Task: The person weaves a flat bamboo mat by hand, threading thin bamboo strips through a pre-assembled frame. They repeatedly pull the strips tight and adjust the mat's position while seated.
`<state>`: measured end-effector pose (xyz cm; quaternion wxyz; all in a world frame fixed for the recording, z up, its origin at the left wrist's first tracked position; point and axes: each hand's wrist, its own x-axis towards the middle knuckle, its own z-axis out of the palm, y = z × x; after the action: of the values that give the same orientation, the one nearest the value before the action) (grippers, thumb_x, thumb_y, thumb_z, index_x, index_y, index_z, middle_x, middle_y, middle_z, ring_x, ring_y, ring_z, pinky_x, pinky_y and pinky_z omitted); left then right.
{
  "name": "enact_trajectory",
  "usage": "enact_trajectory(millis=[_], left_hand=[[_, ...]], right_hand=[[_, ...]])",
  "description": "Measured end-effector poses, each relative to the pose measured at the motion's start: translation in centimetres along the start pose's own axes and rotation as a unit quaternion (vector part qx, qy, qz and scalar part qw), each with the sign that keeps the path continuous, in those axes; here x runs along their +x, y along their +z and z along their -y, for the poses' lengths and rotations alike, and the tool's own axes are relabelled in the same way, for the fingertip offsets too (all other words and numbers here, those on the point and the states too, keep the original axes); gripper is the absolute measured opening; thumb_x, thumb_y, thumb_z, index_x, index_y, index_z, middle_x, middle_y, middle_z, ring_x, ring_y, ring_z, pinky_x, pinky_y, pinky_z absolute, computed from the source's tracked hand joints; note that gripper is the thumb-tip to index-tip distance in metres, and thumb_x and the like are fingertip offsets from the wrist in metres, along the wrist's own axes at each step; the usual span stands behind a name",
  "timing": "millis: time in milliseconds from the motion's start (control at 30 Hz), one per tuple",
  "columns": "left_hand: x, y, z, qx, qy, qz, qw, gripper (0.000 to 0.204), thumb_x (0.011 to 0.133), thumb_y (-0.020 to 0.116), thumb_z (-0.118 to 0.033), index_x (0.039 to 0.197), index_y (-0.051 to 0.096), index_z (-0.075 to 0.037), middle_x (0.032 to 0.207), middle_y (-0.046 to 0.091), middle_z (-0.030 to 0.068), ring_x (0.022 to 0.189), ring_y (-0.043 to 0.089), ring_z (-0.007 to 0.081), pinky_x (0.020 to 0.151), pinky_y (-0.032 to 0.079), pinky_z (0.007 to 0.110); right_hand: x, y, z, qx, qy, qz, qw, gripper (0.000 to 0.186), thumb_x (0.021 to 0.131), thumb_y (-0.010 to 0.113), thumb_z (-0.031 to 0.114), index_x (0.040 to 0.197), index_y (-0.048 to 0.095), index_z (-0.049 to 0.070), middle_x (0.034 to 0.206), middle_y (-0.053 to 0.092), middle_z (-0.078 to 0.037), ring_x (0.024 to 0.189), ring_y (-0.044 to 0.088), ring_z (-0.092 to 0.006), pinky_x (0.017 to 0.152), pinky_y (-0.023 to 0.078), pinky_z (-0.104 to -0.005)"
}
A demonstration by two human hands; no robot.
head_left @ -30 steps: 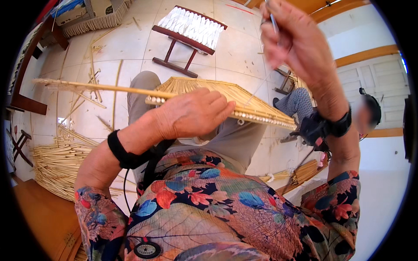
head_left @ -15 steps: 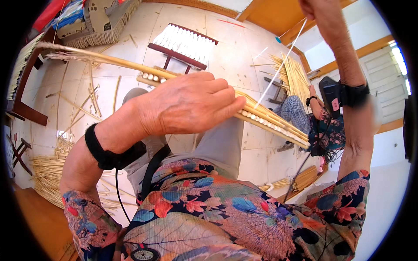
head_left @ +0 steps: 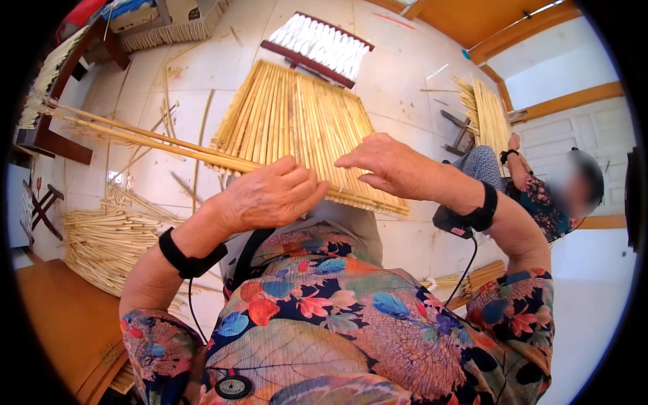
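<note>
A flat panel of yellow plant stalks (head_left: 287,115), laid side by side with a raised rim, rests over my lap. My left hand (head_left: 273,196) is closed around its near edge and a pair of long stalks (head_left: 158,142) lying along that edge. Their feathery ends reach out to the left. My right hand (head_left: 401,165) is over the panel's right part, thumb and fingers apart, with nothing visible between them. Whether its fingertips touch the stalks I cannot tell. No white cord shows at this hand.
Beyond the panel stands a dark-framed stool with a white woven seat (head_left: 320,46). A heap of cut stalks (head_left: 111,246) lies at left, beside a brown wooden surface (head_left: 64,317). Another person (head_left: 540,196) sits at right near a stalk bundle (head_left: 487,115). Loose stalks litter the tiled floor.
My right hand has come down from high at the right, where it pulled a white cord taut. The panel, seen edge-on before, now shows its broad face. My left hand keeps its hold.
</note>
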<state>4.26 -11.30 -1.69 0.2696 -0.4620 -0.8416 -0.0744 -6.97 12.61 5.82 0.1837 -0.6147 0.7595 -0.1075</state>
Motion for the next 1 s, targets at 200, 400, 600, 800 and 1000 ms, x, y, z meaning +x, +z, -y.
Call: enact_trajectory(millis=[200, 400, 600, 800, 1000], left_hand=[[-1.6, 0.1, -1.8, -0.049, -0.106, 0.077, 0.990, 0.041, 0.078, 0.058, -0.012, 0.115, 0.060, 0.003, 0.099, 0.058, 0.0093, 0.090, 0.056, 0.0219, 0.079, 0.045, 0.035], [-0.8, 0.1, -1.9, -0.079, -0.189, 0.042, 0.978, 0.035, 0.073, 0.064, -0.019, 0.100, 0.059, 0.001, 0.092, 0.053, 0.0084, 0.089, 0.053, 0.0222, 0.080, 0.041, 0.035], [0.4, -0.4, -1.4, -0.181, -0.246, 0.107, 0.946, 0.036, 0.072, 0.073, -0.020, 0.102, 0.061, -0.002, 0.102, 0.056, 0.0095, 0.096, 0.055, 0.0250, 0.084, 0.043, 0.038], [0.2, 1.0, -2.1, -0.155, -0.261, 0.067, 0.951, 0.023, 0.073, 0.070, -0.017, 0.091, 0.061, -0.007, 0.088, 0.053, 0.0061, 0.087, 0.054, 0.0237, 0.076, 0.041, 0.037], [0.1, 0.2, -2.5, -0.153, -0.279, 0.073, 0.945, 0.012, 0.072, 0.065, -0.016, 0.079, 0.059, -0.008, 0.084, 0.051, 0.0063, 0.084, 0.052, 0.0241, 0.074, 0.040, 0.037]], right_hand=[[0.7, 5.3, 0.0, 0.005, 0.029, -0.021, 0.999, 0.031, 0.076, 0.072, 0.010, 0.105, 0.062, 0.011, 0.105, 0.060, -0.009, 0.098, 0.056, -0.0297, 0.087, 0.044, -0.0405], [1.6, 7.1, -0.4, -0.009, -0.005, -0.098, 0.995, 0.020, 0.078, 0.069, 0.011, 0.097, 0.061, 0.009, 0.108, 0.059, -0.010, 0.105, 0.056, -0.0305, 0.090, 0.043, -0.0414], [2.6, 1.6, 2.1, 0.146, 0.161, 0.067, 0.974, 0.009, 0.082, 0.063, 0.011, 0.090, 0.059, 0.007, 0.086, 0.063, -0.011, 0.088, 0.062, -0.0319, 0.080, 0.048, -0.0409], [0.5, 1.5, 2.7, 0.047, 0.200, 0.108, 0.973, 0.015, 0.086, 0.062, 0.020, 0.085, 0.060, 0.006, 0.079, 0.065, -0.015, 0.076, 0.064, -0.0377, 0.067, 0.050, -0.0456], [0.8, -0.5, 3.8, 0.040, 0.255, 0.057, 0.964, 0.020, 0.085, 0.066, 0.023, 0.080, 0.061, 0.005, 0.082, 0.064, -0.013, 0.076, 0.063, -0.0360, 0.066, 0.050, -0.0450]])
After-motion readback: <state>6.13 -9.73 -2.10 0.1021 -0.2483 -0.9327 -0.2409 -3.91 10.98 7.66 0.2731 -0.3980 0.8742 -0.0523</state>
